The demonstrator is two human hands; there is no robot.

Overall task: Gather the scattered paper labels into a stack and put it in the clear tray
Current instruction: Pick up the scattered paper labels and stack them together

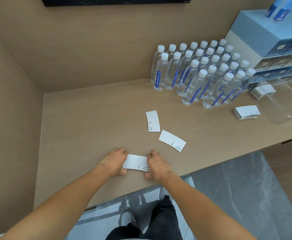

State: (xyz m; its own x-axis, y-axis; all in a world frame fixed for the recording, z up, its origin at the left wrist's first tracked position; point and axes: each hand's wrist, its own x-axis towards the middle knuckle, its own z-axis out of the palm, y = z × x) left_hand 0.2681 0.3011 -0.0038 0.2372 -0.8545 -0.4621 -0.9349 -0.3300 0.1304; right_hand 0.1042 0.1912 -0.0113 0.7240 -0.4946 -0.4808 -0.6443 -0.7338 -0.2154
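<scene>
A small stack of white paper labels point(136, 162) lies near the counter's front edge. My left hand point(113, 161) grips its left end and my right hand point(156, 163) grips its right end. Two loose labels lie further back on the counter: one point(153, 121) upright in the middle, another point(172, 140) slanted just to the right of it. At the far right stands the clear tray point(282, 108), with a label stack point(247, 112) just outside its left wall and another stack point(262, 90) at its back corner.
Several water bottles point(200, 73) with white caps stand in rows at the back right. Behind them is a blue and grey drawer unit point(269, 40). The beige counter point(90, 118) has walls at left and back; its front edge drops to a grey floor.
</scene>
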